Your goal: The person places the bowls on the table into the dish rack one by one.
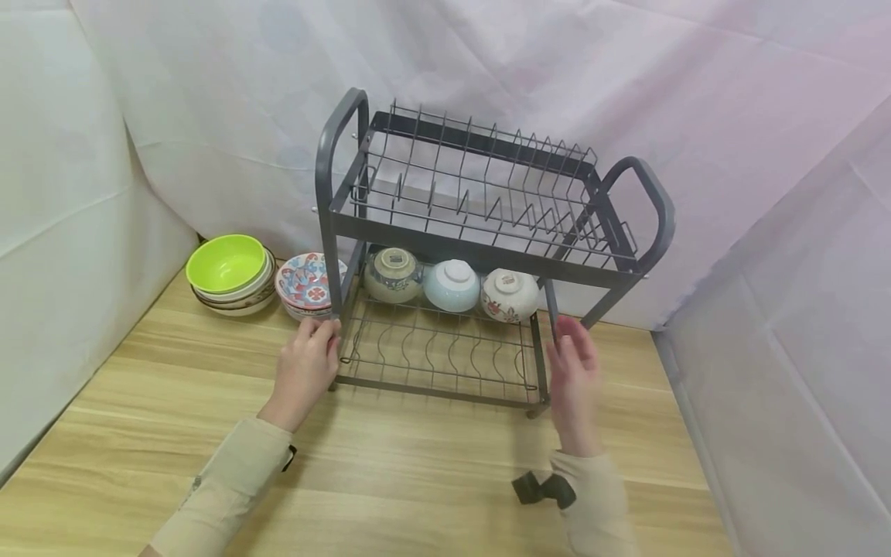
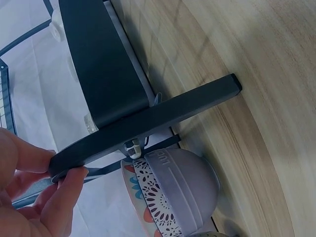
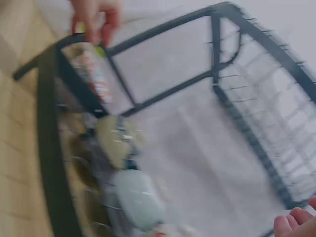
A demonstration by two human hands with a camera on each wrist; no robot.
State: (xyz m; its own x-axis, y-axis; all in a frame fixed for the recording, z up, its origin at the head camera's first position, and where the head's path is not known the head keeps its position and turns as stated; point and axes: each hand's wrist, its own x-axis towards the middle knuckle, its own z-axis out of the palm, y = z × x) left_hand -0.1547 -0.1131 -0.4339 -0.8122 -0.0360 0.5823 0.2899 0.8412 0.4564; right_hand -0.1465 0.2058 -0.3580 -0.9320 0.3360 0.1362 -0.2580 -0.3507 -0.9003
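A two-tier dark metal dish rack [image 1: 480,249] stands on the wooden table. My left hand [image 1: 306,363] pinches its front left post [image 2: 143,118] between thumb and fingers, low down near the bottom shelf. My right hand [image 1: 575,379], blurred, is beside the right post with fingers loosely bent; in the right wrist view only its fingertips [image 3: 296,222] show, holding nothing. Three bowls lie upside down along the back of the lower shelf: a patterned grey-green bowl [image 1: 393,276], a pale blue bowl [image 1: 452,288] and a white flowered bowl [image 1: 510,297]. The upper tier carries no dishes.
Left of the rack sits a stack of bowls with a lime green bowl [image 1: 226,264] on top. Between it and the rack is a second stack, topped by a red-and-blue patterned bowl [image 1: 306,280]. White cloth [image 1: 230,93] hangs behind and at both sides.
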